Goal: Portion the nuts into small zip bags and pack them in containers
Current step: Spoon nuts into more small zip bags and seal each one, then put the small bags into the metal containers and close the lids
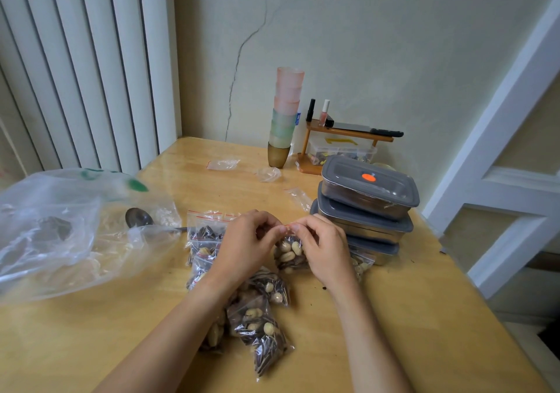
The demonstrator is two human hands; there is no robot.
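While both hands pinch zip edge of small bag (289,253) of nuts above counter (394,317), left hand (251,241) anchors, right hand (318,244) grips. Best: press seal fully across, no nuts trapped. Containers (368,198) stacked right.

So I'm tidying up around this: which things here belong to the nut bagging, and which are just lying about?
Job: small zip bag pinched by left hand and right hand; filled bags; stacked containers; spoon; big bag.
Lying about: cup stack; knife; wooden rack.
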